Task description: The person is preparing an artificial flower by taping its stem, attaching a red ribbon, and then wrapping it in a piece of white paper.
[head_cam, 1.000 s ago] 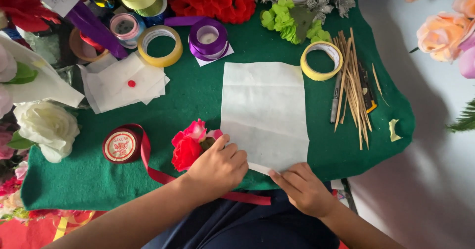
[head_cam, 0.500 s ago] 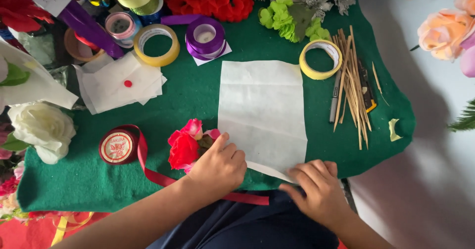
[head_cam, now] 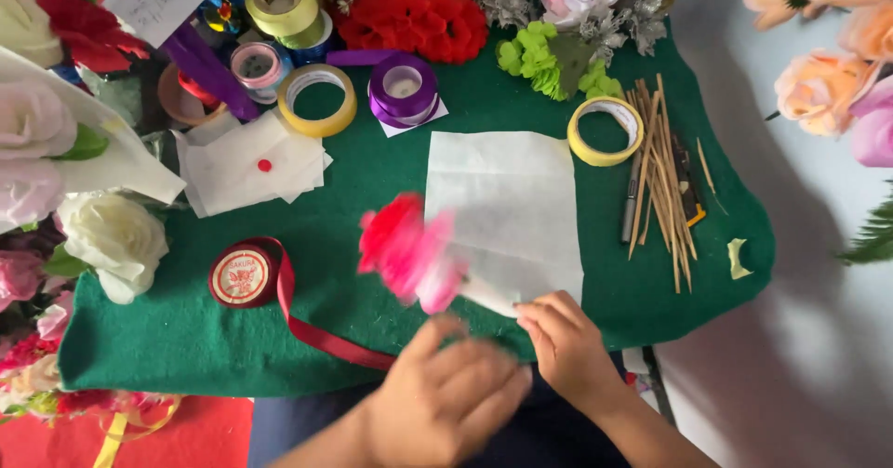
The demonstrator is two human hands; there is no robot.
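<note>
A red and pink artificial flower (head_cam: pixel 409 254) is blurred with motion above the green felt mat (head_cam: pixel 353 245), at the left edge of a white paper sheet (head_cam: pixel 507 207). A pale stem runs from it down toward my hands. My left hand (head_cam: pixel 451 394), also blurred, is just below the flower and seems to hold its stem. My right hand (head_cam: pixel 567 347) has curled fingers on the near right corner of the sheet.
A red ribbon roll (head_cam: pixel 242 277) trails ribbon toward my left hand. Yellow tape rings (head_cam: pixel 605 131) (head_cam: pixel 316 100), a purple ribbon spool (head_cam: pixel 403 88), wooden sticks (head_cam: pixel 660 180) with a pen, folded white papers (head_cam: pixel 251 166), and artificial flowers around the mat's edges.
The flower has lifted off the mat and swung right toward the paper. My left hand pulled back toward me. My right hand stays at the paper's near corner.
</note>
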